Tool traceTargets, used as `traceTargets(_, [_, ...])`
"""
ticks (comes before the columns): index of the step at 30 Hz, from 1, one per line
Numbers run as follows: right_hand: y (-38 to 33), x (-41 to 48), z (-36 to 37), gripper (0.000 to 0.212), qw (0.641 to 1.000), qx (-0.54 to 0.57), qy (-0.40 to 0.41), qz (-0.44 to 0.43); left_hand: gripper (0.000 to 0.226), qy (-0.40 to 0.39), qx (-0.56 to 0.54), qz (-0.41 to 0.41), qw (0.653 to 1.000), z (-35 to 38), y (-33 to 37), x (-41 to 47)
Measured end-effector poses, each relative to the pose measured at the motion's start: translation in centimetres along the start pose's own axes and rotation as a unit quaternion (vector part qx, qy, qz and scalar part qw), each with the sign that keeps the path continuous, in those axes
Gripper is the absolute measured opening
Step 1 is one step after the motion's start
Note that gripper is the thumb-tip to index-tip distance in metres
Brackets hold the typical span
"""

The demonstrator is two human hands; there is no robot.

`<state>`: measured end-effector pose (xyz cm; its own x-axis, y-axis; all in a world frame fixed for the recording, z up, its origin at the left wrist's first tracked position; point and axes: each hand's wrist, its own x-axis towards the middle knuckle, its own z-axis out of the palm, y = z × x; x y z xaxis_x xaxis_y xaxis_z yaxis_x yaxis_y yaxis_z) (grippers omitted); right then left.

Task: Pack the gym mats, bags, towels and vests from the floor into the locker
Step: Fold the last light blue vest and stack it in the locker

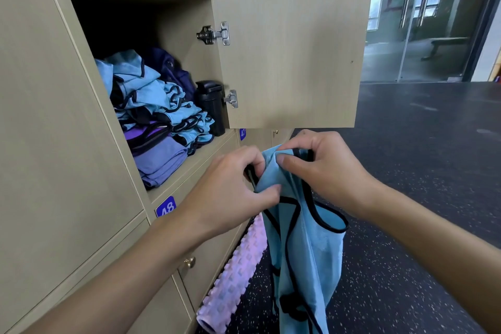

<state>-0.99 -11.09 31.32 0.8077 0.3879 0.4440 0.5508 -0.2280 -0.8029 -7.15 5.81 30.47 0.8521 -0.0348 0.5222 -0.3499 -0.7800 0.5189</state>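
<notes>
locker door [292, 49]: matt pale wood-grain laminate | hinges [214, 34]: shiny metal | vest [303, 238]: light-blue cloth, black trim | bottle [211, 106]: matt black plastic | roller [233, 276]: pink knobbly foam | floor [423, 171]: dark speckled rubber, rough

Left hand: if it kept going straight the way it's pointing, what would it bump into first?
The left hand points rightward, pinching the light blue vest; straight beyond that cloth it would likely meet the right hand, gripping the same vest.
</notes>
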Motion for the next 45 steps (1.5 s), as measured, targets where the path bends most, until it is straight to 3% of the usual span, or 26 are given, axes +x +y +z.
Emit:
traceTargets(4, [0.2, 0.1, -0.3, 0.008, 1.0, 0.002, 0.005, 0.002, 0.037, 0.005, -0.005, -0.011, 1.0, 0.2, 0.4, -0.2])
traceTargets(8, [0.3, 0.2, -0.5, 0.01, 1.0, 0.005, -0.003, -0.006, 0.018, 0.012, -0.019, -0.009, 1.0, 0.1, 0.3, 0.1])
traceTargets(17, [0.5, 0.6, -1.8, 0.016, 0.997, 0.049, -0.049, 0.017, 0.019, 0.038, -0.202, -0.07, 0.976, -2.2, 0.1, 0.9])
traceTargets(22, [-0.1, 0.6, -1.7, 0.023, 0.995, 0.087, -0.048, 0.027, 0.02, 0.113, -0.269, -0.091, 0.952, -2.3, -0.4, 1.3])
traceTargets(32, [-0.9, 0.7, -1.3, 0.023, 0.979, 0.188, 0.075, 0.014, 0.016, 0.191, -0.332, -0.038, 0.923, -1.9, 0.7, 1.4])
traceTargets(34, [-0.9, 0.6, -1.4, 0.035, 0.974, 0.219, 0.048, 0.043, 0.018, 0.2, -0.344, -0.039, 0.917, -2.3, 0.6, 1.5])
traceTargets(37, [-0.5, 0.1, -1.5, 0.071, 0.983, 0.16, -0.061, 0.061, 0.019, 0.213, -0.352, -0.056, 0.91, -2.7, 0.5, 1.5])
traceTargets(40, [-0.5, -0.2, -1.0, 0.068, 0.984, 0.16, -0.055, 0.048, 0.019, 0.217, -0.355, -0.071, 0.907, -2.6, 0.5, 1.4])
traceTargets(42, [-0.7, -0.2, -0.7, 0.059, 0.979, 0.195, -0.027, 0.049, 0.029, 0.194, -0.355, -0.092, 0.91, -2.2, 0.3, 1.2])
traceTargets(45, [-0.7, 0.0, -0.5, 0.055, 0.976, 0.211, 0.013, 0.044, 0.076, 0.09, -0.359, -0.149, 0.917, -0.9, 0.2, 0.3])
